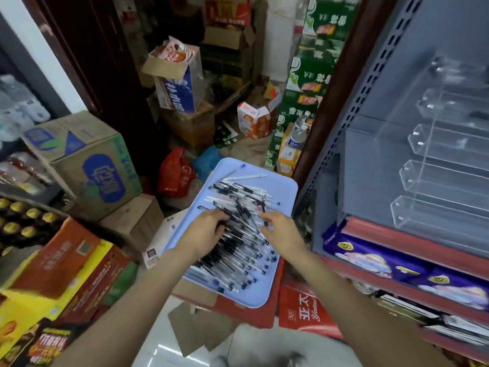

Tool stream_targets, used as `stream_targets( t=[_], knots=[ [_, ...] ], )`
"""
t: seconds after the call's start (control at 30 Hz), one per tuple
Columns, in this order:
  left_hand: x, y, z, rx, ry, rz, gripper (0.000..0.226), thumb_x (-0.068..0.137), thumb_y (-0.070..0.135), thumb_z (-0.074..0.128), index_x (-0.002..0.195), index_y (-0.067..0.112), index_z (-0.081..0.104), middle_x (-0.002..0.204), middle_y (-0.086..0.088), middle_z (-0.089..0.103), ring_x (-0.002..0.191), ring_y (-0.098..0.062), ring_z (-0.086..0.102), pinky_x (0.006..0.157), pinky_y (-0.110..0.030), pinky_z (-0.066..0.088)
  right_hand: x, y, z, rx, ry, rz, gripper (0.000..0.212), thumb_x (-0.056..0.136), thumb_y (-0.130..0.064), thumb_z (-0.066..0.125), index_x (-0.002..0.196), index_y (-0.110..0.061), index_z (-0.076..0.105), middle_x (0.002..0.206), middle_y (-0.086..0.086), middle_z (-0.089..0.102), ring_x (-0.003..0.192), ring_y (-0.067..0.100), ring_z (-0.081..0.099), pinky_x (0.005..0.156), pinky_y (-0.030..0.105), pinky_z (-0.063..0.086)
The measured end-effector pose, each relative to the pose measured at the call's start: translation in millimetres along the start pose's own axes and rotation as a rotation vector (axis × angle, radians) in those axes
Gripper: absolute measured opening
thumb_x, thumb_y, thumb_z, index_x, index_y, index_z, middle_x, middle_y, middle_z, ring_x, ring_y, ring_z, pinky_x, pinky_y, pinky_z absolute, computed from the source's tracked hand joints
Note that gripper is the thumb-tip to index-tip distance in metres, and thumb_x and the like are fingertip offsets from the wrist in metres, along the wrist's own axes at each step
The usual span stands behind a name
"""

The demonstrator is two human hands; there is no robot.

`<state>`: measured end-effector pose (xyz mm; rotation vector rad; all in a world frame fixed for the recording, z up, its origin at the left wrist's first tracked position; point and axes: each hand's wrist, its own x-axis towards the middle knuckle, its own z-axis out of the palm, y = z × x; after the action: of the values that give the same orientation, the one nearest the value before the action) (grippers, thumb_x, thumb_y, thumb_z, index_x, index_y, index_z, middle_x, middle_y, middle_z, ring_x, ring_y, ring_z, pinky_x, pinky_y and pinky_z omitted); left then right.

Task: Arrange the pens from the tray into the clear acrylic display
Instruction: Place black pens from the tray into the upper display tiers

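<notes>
The job looks barely begun: black-capped clear pens [238, 242] still fill the pale blue plastic tray [284, 192], both the left hand [205, 229] and right hand [281, 230] curl around some, and the clear acrylic display [434, 186] looks empty.

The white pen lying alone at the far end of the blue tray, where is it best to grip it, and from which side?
Pinch the white pen around the middle of its barrel, coming down from above. It lies flat on the tray, apart from the pile of black pens, with bare tray on both long sides, so fingers should fit on either side.
</notes>
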<state>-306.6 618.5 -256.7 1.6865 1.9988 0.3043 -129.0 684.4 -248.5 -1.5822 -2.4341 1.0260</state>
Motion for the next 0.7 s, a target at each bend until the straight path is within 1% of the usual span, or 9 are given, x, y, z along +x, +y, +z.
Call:
stream_targets(
  t=[0.07, 0.17, 0.2, 0.27, 0.37, 0.43, 0.5, 0.6, 0.7],
  knots=[
    [5.8, -10.1, 7.1, 0.083, -0.006, 0.061, 0.039, 0.098, 0.013, 0.042, 0.137, 0.015, 0.044, 0.146, -0.003, 0.039, 0.129, -0.023, 0.042, 0.105, -0.032, 0.037, 7.8, 3.6, 12.8, -0.019, 0.029, 0.05, 0.039, 0.097, -0.018, 0.049, 0.136, -0.014, 0.049, 0.134, 0.012, 0.053, 0.109, 0.028, 0.059, 0.095, 0.04, 0.048],
    [14.8, -22.0, 11.4, 0.166, -0.012, 0.107, 0.04, 0.099, 0.012, 0.04, 0.138, 0.017, 0.044, 0.148, -0.003, 0.037, 0.135, -0.022, 0.037, 0.108, -0.035, 0.035, 21.3, 6.9, 22.4, -0.065, 0.131, 0.128, 0.037, 0.096, -0.018, 0.051, 0.132, -0.013, 0.051, 0.133, 0.013, 0.046, 0.117, 0.027, 0.05, 0.095, 0.04, 0.047],
    [17.2, -23.8, 11.7, 0.182, -0.021, 0.115, 0.04, 0.099, 0.012, 0.04, 0.138, 0.017, 0.044, 0.147, -0.002, 0.039, 0.135, -0.023, 0.037, 0.107, -0.036, 0.036, 24.6, 6.6, 24.1, -0.06, 0.146, 0.164, 0.035, 0.096, -0.017, 0.051, 0.131, -0.012, 0.05, 0.131, 0.013, 0.046, 0.116, 0.029, 0.05, 0.093, 0.042, 0.048],
    [23.0, -25.6, 12.8, 0.217, -0.018, 0.14, 0.037, 0.099, 0.015, 0.04, 0.136, 0.018, 0.047, 0.143, -0.002, 0.044, 0.13, -0.024, 0.041, 0.103, -0.038, 0.039, 31.2, 6.8, 27.4, -0.04, 0.132, 0.217, 0.031, 0.095, -0.014, 0.05, 0.126, -0.01, 0.044, 0.124, 0.015, 0.051, 0.106, 0.033, 0.054, 0.085, 0.046, 0.051],
    [34.4, -25.4, 15.1, 0.205, 0.043, 0.143, 0.033, 0.099, 0.017, 0.04, 0.13, 0.019, 0.052, 0.133, -0.003, 0.051, 0.121, -0.026, 0.047, 0.097, -0.039, 0.039, 37.6, 10.6, 30.0, -0.02, 0.096, 0.262, 0.03, 0.095, -0.013, 0.052, 0.122, -0.007, 0.042, 0.114, 0.018, 0.058, 0.096, 0.034, 0.058, 0.077, 0.045, 0.051],
    [43.9, -20.5, 17.1, 0.205, 0.07, 0.157, 0.032, 0.099, 0.018, 0.04, 0.129, 0.019, 0.052, 0.133, -0.003, 0.049, 0.122, -0.026, 0.044, 0.096, -0.039, 0.038, 38.8, 14.0, 30.5, 0.016, 0.08, 0.281, 0.028, 0.094, -0.01, 0.052, 0.12, -0.005, 0.044, 0.109, 0.02, 0.06, 0.09, 0.033, 0.058, 0.076, 0.045, 0.051],
    [55.3, -12.9, 19.1, 0.221, 0.082, 0.18, 0.033, 0.098, 0.015, 0.041, 0.13, 0.019, 0.051, 0.133, -0.004, 0.046, 0.124, -0.027, 0.041, 0.096, -0.039, 0.036, 40.2, 16.6, 30.9, 0.056, 0.079, 0.299, 0.028, 0.094, -0.007, 0.051, 0.12, -0.005, 0.044, 0.104, 0.02, 0.06, 0.088, 0.034, 0.059, 0.077, 0.046, 0.052],
    [71.2, -4.9, 20.8, 0.285, 0.073, 0.188, 0.039, 0.095, 0.006, 0.047, 0.132, 0.018, 0.05, 0.134, -0.005, 0.044, 0.126, -0.027, 0.038, 0.098, -0.037, 0.033, 43.1, 20.0, 29.9, 0.081, 0.08, 0.296, 0.026, 0.093, -0.003, 0.049, 0.119, -0.006, 0.047, 0.099, 0.019, 0.063, 0.087, 0.034, 0.061, 0.079, 0.046, 0.053],
    [82.3, -5.4, 19.2, 0.386, 0.061, 0.22, 0.043, 0.09, 0.001, 0.053, 0.128, 0.02, 0.051, 0.13, -0.005, 0.045, 0.123, -0.027, 0.039, 0.094, -0.035, 0.032, 44.1, 23.7, 27.8, 0.127, 0.078, 0.295, 0.027, 0.093, -0.003, 0.049, 0.12, -0.006, 0.049, 0.1, 0.019, 0.065, 0.086, 0.029, 0.06, 0.077, 0.037, 0.052]
  ],
)
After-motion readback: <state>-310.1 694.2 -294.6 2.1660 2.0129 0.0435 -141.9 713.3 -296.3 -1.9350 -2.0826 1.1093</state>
